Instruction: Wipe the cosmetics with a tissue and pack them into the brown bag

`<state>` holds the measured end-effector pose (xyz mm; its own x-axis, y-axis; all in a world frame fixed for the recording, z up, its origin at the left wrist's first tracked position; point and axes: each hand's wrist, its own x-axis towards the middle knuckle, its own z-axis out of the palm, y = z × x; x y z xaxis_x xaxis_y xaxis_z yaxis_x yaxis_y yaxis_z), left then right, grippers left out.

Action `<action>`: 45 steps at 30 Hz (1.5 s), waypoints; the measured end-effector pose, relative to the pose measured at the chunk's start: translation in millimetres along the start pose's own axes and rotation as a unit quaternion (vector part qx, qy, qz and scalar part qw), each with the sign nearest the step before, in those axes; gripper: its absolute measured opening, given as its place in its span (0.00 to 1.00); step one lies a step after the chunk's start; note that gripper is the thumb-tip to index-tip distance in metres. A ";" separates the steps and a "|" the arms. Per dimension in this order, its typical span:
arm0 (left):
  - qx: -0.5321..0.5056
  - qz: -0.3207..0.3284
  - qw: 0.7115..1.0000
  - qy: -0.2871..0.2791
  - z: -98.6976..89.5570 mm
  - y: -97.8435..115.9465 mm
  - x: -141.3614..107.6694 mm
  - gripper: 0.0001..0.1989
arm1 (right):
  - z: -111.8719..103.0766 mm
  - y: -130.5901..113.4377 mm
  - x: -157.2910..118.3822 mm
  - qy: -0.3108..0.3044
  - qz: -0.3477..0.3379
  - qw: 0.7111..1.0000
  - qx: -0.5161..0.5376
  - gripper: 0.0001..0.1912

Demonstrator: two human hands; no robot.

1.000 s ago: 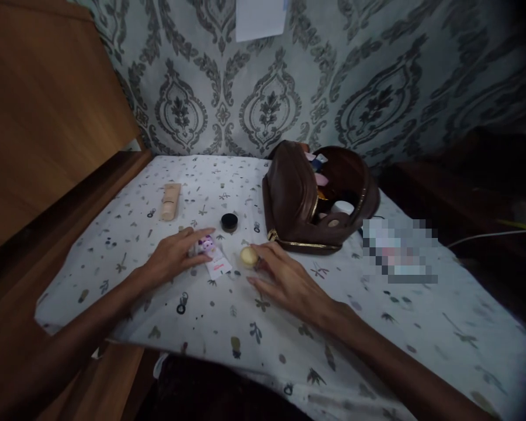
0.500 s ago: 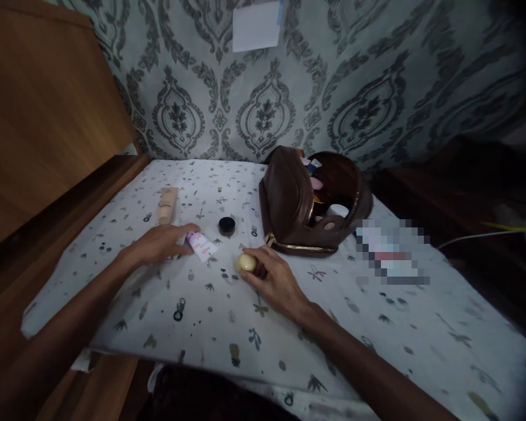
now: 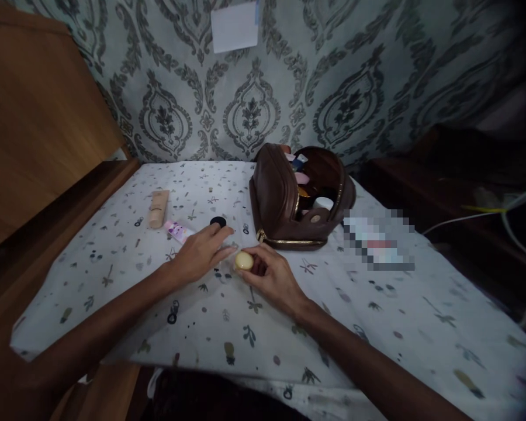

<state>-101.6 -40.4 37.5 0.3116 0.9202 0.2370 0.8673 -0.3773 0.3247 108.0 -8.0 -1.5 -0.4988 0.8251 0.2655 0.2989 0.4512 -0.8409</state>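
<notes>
Around the middle of the white printed-cloth surface (image 3: 210, 336), the right hand (image 3: 272, 280) pinches a glossy, pale-yellow round container (image 3: 244, 261); the left hand (image 3: 197, 254), loosely spread and seemingly empty, is just beside it. Handling the container seems the step in hand; a two-handed hold would call for a light fingertip grip. Beyond lie a pink-and-purple tube (image 3: 176, 231), a squat black jar (image 3: 218, 221) and, toward the far edge, an open brown leather bag (image 3: 274, 193).

The yellow pot (image 3: 244, 261) is smooth and glossy, like plastic. The bag (image 3: 268, 193) looks like leather, softly sheened, its zip (image 3: 297, 242) shiny gold metal. The beige tube (image 3: 158, 209) seems smooth plastic. Beneath lies matt printed cloth (image 3: 228, 318). The panel (image 3: 39, 88) is grained wood with a dull sheen; the white sheet (image 3: 235, 28) looks like matt paper.
</notes>
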 end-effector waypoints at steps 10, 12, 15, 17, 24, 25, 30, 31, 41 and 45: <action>0.024 0.094 0.995 -0.023 11.8 -30.0 -51.2 0.21 | -0.8 -8.0 5.1 -0.040 0.069 0.994 0.073 0.12; 0.021 0.078 0.997 -0.016 10.1 -30.2 -52.1 0.18 | 0.3 -11.6 10.9 -0.050 0.053 0.996 0.045 0.12; -0.044 0.037 0.998 0.018 1.4 -19.3 -44.9 0.18 | 4.6 -15.2 18.9 -0.044 0.017 0.999 -0.006 0.11; -0.092 0.003 0.993 0.069 -4.2 -6.1 -37.1 0.19 | 8.6 -14.1 21.0 -0.025 0.013 0.999 -0.024 0.11; -0.081 0.086 0.991 0.060 20.2 26.0 -11.3 0.16 | 15.4 0.5 9.5 0.008 0.023 0.994 0.105 0.12; -0.088 0.086 0.991 0.057 24.5 25.8 -8.8 0.16 | 15.4 1.3 8.3 0.007 0.032 0.992 0.119 0.12; -0.194 0.008 0.978 0.076 23.8 14.3 -3.4 0.19 | 16.3 0.3 7.7 -0.012 0.010 0.996 0.085 0.14; -0.209 -0.009 0.975 0.070 21.2 11.8 -3.7 0.18 | 16.8 0.3 8.0 -0.013 0.001 0.996 0.088 0.15; -0.228 -0.004 0.973 -0.026 10.4 5.3 -13.9 0.31 | 12.3 2.5 11.1 -0.020 0.068 0.973 0.221 0.15; -0.203 0.018 0.975 -0.090 15.1 0.4 -20.4 0.44 | 8.7 1.7 12.2 -0.032 0.074 0.973 0.217 0.10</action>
<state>-101.8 -57.7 18.9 0.4346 0.8948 0.1022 0.6411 -0.3871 0.6627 95.3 -0.1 -3.8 -0.5300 0.8410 0.1086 0.0056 0.1316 -0.9913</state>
